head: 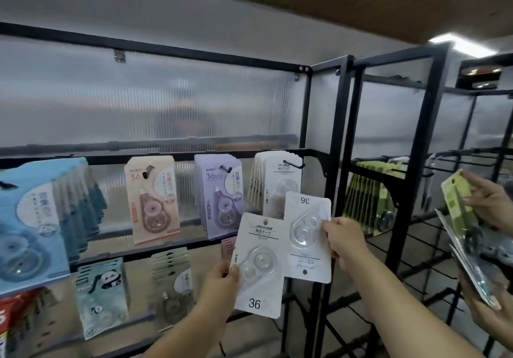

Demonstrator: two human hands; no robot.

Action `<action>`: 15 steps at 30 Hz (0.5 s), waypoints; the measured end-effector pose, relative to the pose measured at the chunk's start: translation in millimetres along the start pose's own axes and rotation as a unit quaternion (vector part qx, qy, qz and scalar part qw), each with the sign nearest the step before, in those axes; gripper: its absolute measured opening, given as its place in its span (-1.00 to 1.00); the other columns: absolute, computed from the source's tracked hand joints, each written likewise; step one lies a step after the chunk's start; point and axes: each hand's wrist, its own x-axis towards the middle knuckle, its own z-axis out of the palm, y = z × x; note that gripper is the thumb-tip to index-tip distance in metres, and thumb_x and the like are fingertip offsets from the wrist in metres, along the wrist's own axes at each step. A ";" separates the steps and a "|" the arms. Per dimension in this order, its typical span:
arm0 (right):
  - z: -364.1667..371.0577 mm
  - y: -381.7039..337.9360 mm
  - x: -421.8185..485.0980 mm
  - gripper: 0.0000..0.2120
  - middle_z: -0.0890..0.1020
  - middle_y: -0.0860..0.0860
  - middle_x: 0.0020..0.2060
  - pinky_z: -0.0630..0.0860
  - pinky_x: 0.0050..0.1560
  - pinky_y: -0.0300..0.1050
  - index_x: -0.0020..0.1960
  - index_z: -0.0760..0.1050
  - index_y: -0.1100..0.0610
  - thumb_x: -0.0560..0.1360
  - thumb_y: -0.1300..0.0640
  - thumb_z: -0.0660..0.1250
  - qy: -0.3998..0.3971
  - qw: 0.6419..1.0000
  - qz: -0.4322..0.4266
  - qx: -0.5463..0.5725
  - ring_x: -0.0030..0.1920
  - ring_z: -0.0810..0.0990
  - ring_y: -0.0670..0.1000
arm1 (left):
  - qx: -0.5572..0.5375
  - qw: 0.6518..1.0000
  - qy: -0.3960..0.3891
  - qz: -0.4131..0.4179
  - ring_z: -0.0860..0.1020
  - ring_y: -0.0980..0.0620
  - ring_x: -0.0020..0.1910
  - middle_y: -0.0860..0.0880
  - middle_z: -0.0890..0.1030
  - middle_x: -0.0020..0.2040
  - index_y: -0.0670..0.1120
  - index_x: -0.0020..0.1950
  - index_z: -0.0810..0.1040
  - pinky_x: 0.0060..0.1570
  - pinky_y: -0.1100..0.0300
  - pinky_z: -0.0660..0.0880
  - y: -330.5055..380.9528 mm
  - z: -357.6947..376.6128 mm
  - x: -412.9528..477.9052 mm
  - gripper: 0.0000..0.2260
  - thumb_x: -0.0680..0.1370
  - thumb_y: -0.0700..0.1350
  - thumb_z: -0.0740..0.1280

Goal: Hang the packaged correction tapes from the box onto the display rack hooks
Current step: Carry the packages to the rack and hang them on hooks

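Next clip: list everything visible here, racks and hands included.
upright white pack: one, white, held in front of the lower row
inverted white pack: one, white, held below the white stack
white stack: one, white, upper row, rightmost hook
purple stack: one, purple, upper row, left of white
peach stack: one, peach, upper row, left of purple
blue stack: one, blue, upper row, far left
panda stack: one, teal, lower row
pale stack: one, beige-white, lower row, right of panda
green stack: one, green, right-hand rack
red boxes: count unclear, red, bottom left
another person's hands: two, right edge, holding green packs
left grip: pinches upright white pack
right grip: pinches inverted white pack
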 end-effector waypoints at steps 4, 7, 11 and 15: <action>-7.5 -5.6 14.0 -0.86 0.56 0.04 -0.24 0.40 -0.23 -0.13 -0.19 0.46 0.13 0.55 0.16 0.26 0.033 0.996 -0.076 0.017 -0.26 0.47 -0.01 | 0.017 1.000 0.017 0.002 0.61 -0.14 -0.11 -0.12 0.64 -0.09 -0.06 -0.04 0.54 -0.07 0.00 0.55 1.9 10.7 10.4 -0.82 0.64 -0.18 0.15; -9.8 -21.0 14.4 -0.77 0.47 -0.03 -0.36 0.32 -0.31 -0.19 -0.29 0.40 0.12 0.55 0.17 0.26 0.044 0.987 -0.152 0.030 -0.35 0.39 -0.06 | 0.019 0.999 0.027 0.007 0.60 -0.17 -0.03 -0.14 0.64 -0.05 -0.08 -0.02 0.54 0.04 -0.01 0.52 0.8 17.8 16.9 -0.83 0.63 -0.18 0.17; -5.7 -38.7 26.5 -0.79 0.47 -0.02 -0.35 0.35 -0.29 -0.16 -0.25 0.42 0.14 0.54 0.11 0.28 0.045 0.982 -0.183 -0.009 -0.34 0.41 -0.05 | 0.019 0.999 0.038 0.017 0.58 -0.15 -0.05 -0.13 0.64 -0.05 -0.11 0.04 0.55 -0.02 0.04 0.48 0.1 23.8 22.8 -0.83 0.63 -0.19 0.16; 1.7 -38.6 39.7 -0.74 0.46 -0.03 -0.38 0.29 -0.34 -0.17 -0.29 0.38 0.10 0.56 0.10 0.28 0.039 0.985 -0.161 -0.041 -0.36 0.39 -0.06 | 0.022 0.999 0.042 0.018 0.58 -0.15 -0.09 -0.14 0.64 -0.08 -0.10 -0.02 0.56 -0.08 0.08 0.48 1.5 22.9 23.9 -0.81 0.64 -0.19 0.15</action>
